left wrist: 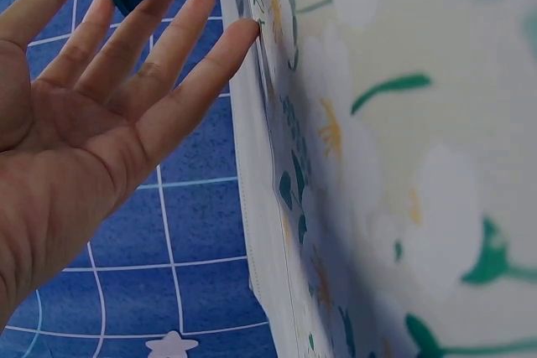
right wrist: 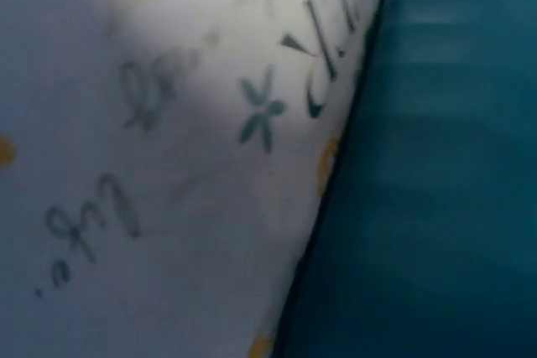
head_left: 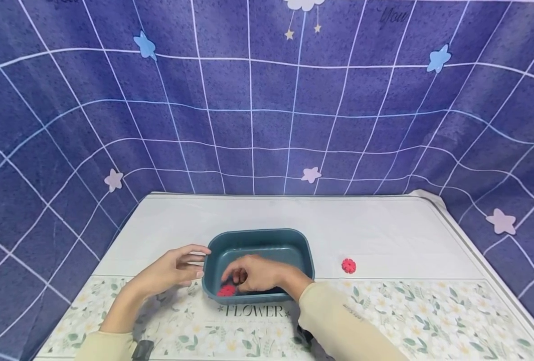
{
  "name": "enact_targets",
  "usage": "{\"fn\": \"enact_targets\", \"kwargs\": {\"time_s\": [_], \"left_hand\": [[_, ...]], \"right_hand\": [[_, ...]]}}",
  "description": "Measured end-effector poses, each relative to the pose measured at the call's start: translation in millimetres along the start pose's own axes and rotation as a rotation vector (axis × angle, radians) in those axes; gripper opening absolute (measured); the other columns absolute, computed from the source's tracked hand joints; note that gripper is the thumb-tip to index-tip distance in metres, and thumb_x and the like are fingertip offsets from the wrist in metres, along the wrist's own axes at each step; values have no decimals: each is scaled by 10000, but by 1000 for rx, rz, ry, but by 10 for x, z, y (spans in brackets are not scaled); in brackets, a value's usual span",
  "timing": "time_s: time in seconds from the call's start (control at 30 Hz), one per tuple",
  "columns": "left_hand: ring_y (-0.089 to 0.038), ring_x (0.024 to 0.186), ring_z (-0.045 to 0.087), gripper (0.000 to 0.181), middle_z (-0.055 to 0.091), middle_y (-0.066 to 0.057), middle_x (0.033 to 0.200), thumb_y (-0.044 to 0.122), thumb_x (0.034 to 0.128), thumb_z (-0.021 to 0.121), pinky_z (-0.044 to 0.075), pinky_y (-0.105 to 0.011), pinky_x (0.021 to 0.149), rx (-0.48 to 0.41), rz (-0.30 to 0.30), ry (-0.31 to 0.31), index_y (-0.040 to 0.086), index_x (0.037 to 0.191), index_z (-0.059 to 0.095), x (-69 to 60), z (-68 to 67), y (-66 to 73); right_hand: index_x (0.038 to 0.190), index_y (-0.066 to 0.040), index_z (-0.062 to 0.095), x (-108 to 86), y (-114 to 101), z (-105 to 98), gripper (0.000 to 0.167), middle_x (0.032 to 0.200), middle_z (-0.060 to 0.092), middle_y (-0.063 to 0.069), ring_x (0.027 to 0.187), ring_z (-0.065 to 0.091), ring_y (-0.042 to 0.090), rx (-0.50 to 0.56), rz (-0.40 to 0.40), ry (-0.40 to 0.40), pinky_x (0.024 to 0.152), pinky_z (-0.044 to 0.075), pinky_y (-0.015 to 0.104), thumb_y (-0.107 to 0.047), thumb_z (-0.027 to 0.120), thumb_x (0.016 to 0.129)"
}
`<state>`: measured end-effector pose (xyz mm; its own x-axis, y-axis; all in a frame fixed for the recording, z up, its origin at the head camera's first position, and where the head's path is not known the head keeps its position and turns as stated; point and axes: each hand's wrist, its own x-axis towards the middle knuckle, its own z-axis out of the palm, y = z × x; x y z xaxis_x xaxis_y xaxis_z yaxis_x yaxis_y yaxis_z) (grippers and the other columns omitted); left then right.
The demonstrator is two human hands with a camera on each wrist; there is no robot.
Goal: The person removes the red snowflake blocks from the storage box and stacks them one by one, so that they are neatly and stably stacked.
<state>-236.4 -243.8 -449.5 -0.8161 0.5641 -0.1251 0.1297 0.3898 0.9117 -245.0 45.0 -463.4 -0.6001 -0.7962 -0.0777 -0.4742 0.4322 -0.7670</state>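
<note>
A dark teal rectangular basin (head_left: 309, 250) stands on the table. Reaching inside it, my right hand (head_left: 259, 273) has loosely bent fingers beside a red flower-shaped piece (head_left: 226, 291) in the front left corner. I see no grip on that piece. My left hand (head_left: 172, 268) is spread at the basin's left wall, its fingertips close to it; whether they touch is unclear. In the left wrist view, the left palm (left wrist: 84, 140) faces the camera with nothing in it. A second red flower-shaped piece (head_left: 349, 265) lies right of the basin. The right wrist view shows only the basin's wall (right wrist: 436, 173) and the mat.
A floral mat (head_left: 429, 311) with "FLOWER" lettering covers the table's front part. Behind it runs a plain white surface (head_left: 384, 225). A blue cloth (head_left: 267, 125) with a grid and stars hangs behind and around the table.
</note>
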Motion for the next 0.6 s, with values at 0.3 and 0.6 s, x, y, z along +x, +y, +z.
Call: {"fn": "enact_targets", "kwargs": {"time_s": [0.3,0.6], "left_hand": [[-486,1365,535,576,484,-301,1531,223,997,700,600,-538,953,12,-2,0,69,1503,472,0,-17,-13],[-491,1348,552,572,496,-309,1518,223,998,697,595,-570,952,24,5,-1,70,1501,474,-5,-10,6]], "right_hand": [[1249,-194,732,53,-26,46,407,976,661,6,788,531,2,-164,-14,-17,735,482,133,-2,763,892],[1222,-194,749,87,-10,53,383,962,656,-6,816,554,34,-220,-21,-3,740,465,124,-42,799,874]]}}
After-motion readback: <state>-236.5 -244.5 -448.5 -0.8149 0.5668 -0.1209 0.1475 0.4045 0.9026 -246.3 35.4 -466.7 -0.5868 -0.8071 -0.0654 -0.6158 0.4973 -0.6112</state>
